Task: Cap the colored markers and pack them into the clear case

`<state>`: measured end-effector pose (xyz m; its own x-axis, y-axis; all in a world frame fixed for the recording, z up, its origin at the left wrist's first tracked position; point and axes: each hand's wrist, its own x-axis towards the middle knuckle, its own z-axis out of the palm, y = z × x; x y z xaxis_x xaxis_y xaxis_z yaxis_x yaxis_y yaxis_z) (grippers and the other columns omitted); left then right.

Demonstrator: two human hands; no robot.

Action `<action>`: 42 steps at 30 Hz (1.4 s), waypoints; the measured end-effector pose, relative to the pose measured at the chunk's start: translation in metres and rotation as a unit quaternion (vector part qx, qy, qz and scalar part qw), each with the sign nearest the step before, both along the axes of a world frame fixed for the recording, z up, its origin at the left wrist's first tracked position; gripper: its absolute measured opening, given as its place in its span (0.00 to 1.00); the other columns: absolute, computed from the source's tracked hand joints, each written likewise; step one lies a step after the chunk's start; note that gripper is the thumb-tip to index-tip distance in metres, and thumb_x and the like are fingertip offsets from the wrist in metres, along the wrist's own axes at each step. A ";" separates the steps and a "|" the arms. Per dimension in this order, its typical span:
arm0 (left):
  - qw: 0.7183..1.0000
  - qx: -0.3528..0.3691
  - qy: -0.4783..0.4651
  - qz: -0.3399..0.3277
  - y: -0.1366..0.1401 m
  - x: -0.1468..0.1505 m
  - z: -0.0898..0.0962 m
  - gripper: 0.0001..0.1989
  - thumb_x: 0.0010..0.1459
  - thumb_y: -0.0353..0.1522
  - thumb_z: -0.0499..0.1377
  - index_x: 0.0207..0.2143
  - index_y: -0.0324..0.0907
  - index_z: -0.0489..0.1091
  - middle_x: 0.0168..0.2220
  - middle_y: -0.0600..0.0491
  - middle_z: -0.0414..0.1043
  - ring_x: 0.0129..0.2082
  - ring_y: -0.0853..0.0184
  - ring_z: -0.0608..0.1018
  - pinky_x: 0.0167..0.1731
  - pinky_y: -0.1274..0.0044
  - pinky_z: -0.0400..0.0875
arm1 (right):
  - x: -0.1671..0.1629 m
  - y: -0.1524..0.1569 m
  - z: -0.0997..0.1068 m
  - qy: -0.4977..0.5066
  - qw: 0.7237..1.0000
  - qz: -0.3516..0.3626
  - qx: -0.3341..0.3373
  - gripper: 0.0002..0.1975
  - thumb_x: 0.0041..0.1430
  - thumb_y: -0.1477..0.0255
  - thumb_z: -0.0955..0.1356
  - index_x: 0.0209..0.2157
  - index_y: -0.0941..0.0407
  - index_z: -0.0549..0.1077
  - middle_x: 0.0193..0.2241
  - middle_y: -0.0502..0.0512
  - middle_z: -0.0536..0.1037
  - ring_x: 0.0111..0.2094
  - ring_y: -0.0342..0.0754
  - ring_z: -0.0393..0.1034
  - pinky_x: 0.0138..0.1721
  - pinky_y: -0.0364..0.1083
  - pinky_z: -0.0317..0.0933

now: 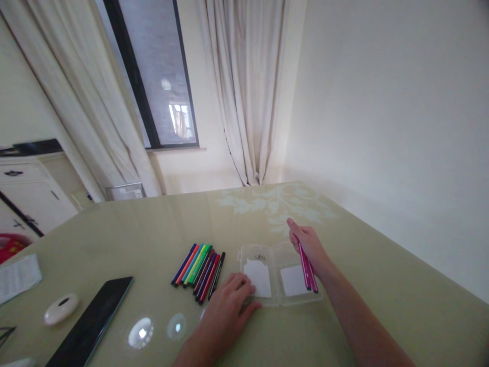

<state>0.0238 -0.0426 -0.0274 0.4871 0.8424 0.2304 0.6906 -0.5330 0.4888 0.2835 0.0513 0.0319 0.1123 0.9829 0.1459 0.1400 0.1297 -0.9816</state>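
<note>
A clear plastic case (275,299) lies unfolded on the table, with a white card (260,278) in its left half and another white card (293,281) in its right half. My left hand (231,303) rests at the case's lower left corner, fingertips over its edge and thumb spread apart. Closed around two magenta markers (307,270), my right hand (308,245) is above the right half, the markers' dark ends pointing down toward me. Left of the case, several coloured markers (198,270) lie side by side in a slanted row, close to my left fingers.
A black tablet (91,321) lies at the table's left, beside a white oval object (61,309) and a paper sheet (20,278). Light reflections show on the glossy tabletop (153,229). Beyond the table are a window, curtains (244,92) and a white wall (389,127) on the right.
</note>
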 end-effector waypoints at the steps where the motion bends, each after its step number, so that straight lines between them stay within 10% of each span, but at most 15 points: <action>1: 1.000 0.001 -0.002 -0.001 0.000 0.000 0.000 0.08 0.66 0.34 0.62 0.47 0.47 0.74 0.51 0.49 0.73 0.53 0.59 0.74 0.53 0.69 0.72 | 0.001 0.001 -0.001 0.010 1.000 0.001 -0.007 0.35 0.56 0.39 0.66 0.14 0.53 0.59 0.13 0.44 0.54 0.15 0.39 0.46 0.18 0.44 0.40; 16: 1.000 0.001 0.007 0.011 -0.001 0.000 -0.002 0.10 0.66 0.36 0.61 0.49 0.48 0.74 0.53 0.49 0.74 0.54 0.59 0.75 0.55 0.68 0.72 | -0.017 0.002 -0.017 0.003 0.998 -0.012 -0.058 0.33 0.58 0.39 0.64 0.16 0.53 0.62 0.13 0.44 0.57 0.15 0.40 0.51 0.17 0.42 0.48; 23: 0.993 0.108 -0.005 0.039 -0.002 -0.001 -0.002 0.39 0.64 0.48 0.61 0.70 0.43 0.51 0.64 0.41 0.65 0.64 0.52 0.67 0.62 0.61 0.66 | -0.065 -0.017 -0.035 0.003 0.986 0.135 -0.096 0.32 0.58 0.40 0.65 0.21 0.55 0.66 0.13 0.43 0.62 0.14 0.39 0.56 0.16 0.40 0.48; 31: 0.960 0.206 0.121 0.143 0.013 -0.007 -0.022 0.25 0.69 0.23 0.45 0.66 0.41 0.58 0.49 0.44 0.75 0.44 0.61 0.79 0.45 0.70 0.73 | -0.085 -0.026 -0.040 0.039 0.964 0.231 -0.126 0.30 0.57 0.40 0.66 0.34 0.56 0.73 0.30 0.55 0.80 0.26 0.46 0.75 0.27 0.43 0.66; 36: 0.923 0.185 0.211 0.263 0.014 -0.020 -0.018 0.30 0.60 0.16 0.46 0.64 0.36 0.62 0.50 0.41 0.73 0.45 0.60 0.77 0.43 0.71 0.73 | -0.072 -0.018 -0.043 -0.111 0.981 0.152 -0.052 0.23 0.65 0.50 0.64 0.34 0.56 0.74 0.30 0.55 0.79 0.29 0.47 0.74 0.29 0.43 0.64; 42: 0.916 0.170 0.253 0.260 0.008 -0.018 -0.006 0.22 0.65 0.23 0.53 0.60 0.39 0.69 0.49 0.43 0.72 0.46 0.56 0.75 0.45 0.67 0.72 | -0.056 -0.014 -0.037 -0.342 0.936 0.069 0.051 0.11 0.67 0.65 0.66 0.35 0.55 0.77 0.32 0.54 0.80 0.34 0.49 0.74 0.37 0.45 0.61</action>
